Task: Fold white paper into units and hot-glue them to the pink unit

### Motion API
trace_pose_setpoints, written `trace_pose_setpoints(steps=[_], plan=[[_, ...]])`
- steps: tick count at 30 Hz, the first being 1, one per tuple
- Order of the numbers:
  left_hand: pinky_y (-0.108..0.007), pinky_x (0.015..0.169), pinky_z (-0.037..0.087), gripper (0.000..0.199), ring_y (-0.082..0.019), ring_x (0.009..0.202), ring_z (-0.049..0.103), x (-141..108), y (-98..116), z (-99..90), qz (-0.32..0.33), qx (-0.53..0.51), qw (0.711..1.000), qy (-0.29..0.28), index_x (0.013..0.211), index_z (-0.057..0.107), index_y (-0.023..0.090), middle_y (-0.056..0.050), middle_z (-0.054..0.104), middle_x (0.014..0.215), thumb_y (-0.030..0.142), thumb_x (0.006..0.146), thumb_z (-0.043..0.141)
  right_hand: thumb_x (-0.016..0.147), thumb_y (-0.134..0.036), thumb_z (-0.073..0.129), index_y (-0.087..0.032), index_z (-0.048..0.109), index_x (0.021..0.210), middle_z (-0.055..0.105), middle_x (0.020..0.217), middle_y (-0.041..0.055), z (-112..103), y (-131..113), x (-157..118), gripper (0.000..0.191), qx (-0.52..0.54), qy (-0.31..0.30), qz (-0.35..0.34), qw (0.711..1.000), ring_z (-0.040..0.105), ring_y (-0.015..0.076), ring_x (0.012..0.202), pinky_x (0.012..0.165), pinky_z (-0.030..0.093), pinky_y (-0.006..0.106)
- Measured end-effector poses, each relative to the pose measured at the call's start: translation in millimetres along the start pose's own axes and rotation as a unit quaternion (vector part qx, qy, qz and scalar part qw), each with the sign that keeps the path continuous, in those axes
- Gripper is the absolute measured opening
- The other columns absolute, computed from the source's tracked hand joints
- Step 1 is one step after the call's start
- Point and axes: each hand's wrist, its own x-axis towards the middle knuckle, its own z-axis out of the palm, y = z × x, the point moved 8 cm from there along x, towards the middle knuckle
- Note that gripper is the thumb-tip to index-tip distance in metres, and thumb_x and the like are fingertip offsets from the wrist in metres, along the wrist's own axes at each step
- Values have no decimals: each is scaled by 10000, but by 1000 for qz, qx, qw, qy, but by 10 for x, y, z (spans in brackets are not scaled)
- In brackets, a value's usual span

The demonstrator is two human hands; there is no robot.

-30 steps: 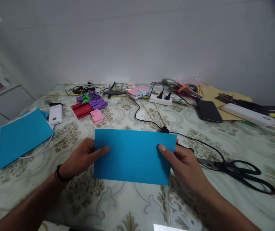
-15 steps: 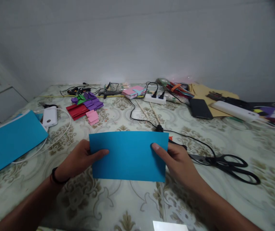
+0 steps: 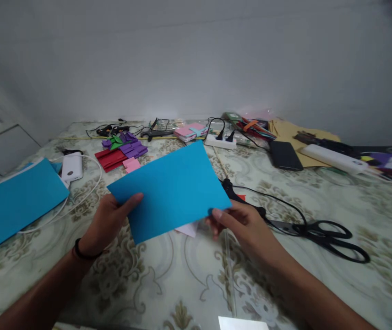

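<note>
A rectangular sheet of blue paper (image 3: 171,188) is held tilted above the table, its right end raised. My left hand (image 3: 108,222) pinches its left edge, thumb on the front face. At the lower right corner, my right hand (image 3: 239,224) grips the sheet between thumb and fingers. A small pale piece (image 3: 188,228) shows just below the sheet, mostly hidden by it. Black-handled scissors (image 3: 314,233) lie to the right of my right hand, and a black glue gun (image 3: 242,199) lies partly behind that hand.
More blue sheets (image 3: 24,197) lie at the left beside a white power bank (image 3: 72,167) and its cable. Folded red paper (image 3: 111,159) and purple pieces (image 3: 132,147) sit farther back. A power strip (image 3: 220,141), a black phone (image 3: 285,155) and a long white device (image 3: 334,158) lie behind.
The blue sheet has turned counterclockwise, from nearly level to slanting, and its right end has risen. My right hand has shifted its grip to the lower right corner.
</note>
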Motion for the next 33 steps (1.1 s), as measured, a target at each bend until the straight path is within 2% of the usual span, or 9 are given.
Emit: trace_pose_setpoints(steps=[3,8,13,17,20,23,26,31,33], plan=[[-263,627,524,339,-150,659,581,8,-116,59,-36,-87,995,-17,791,692,170,-3,677,743,495,871,741,908,-468,732,-193,740,812,704,724,16,36,32,14,291,23,-10,-2,1000,616,112,545,558,505,242],[-406,890,589,355,-292,1039,687,-51,-160,239,-64,-176,978,-93,1115,744,207,-82,759,1152,420,837,804,921,-435,725,-194,711,754,682,698,5,-16,36,21,293,34,28,-25,999,619,112,547,556,508,245],[-295,729,594,318,-217,847,710,-90,-52,305,-57,-220,958,-176,1088,760,179,-86,775,1040,360,833,818,940,-416,679,-224,636,781,613,698,-17,-151,-10,43,253,49,75,-53,995,617,153,622,565,549,276],[-361,666,621,517,-263,768,757,-158,-7,449,-84,-306,899,-303,1295,670,240,-85,771,995,494,855,763,970,-401,597,-220,526,729,485,715,-32,-178,-89,33,310,-23,71,-67,995,513,134,637,586,494,257],[-362,680,616,468,-259,760,754,-212,-42,542,-98,-243,899,-351,1277,659,222,-78,761,922,483,895,728,997,-410,544,-212,506,728,438,697,-35,-85,-113,24,336,-112,29,-63,991,434,126,637,582,400,247],[-260,675,543,297,-188,778,683,-191,-62,554,-80,-118,935,-326,1053,714,171,-48,725,891,426,903,735,1000,-450,535,-205,572,797,474,711,-25,34,-75,26,320,-167,-18,-46,985,432,137,652,578,356,261],[-230,651,484,280,-156,755,613,-183,-37,570,-62,-41,944,-321,897,697,161,-12,684,849,435,880,752,988,-455,552,-200,623,854,507,732,-11,76,-32,41,297,-193,-19,-36,980,447,148,672,575,342,266],[-269,740,514,296,-195,861,655,-285,15,651,-64,-17,910,-409,1057,721,185,-29,722,981,446,918,703,964,-413,595,-195,661,907,574,760,5,129,31,43,235,-187,-16,-32,982,517,158,710,599,389,264],[-283,798,524,294,-213,947,673,-297,66,667,-48,-19,909,-413,1126,712,200,-39,731,1064,424,938,681,960,-380,606,-194,663,901,606,775,8,196,57,30,204,-182,-32,-34,982,542,155,719,620,412,262]])
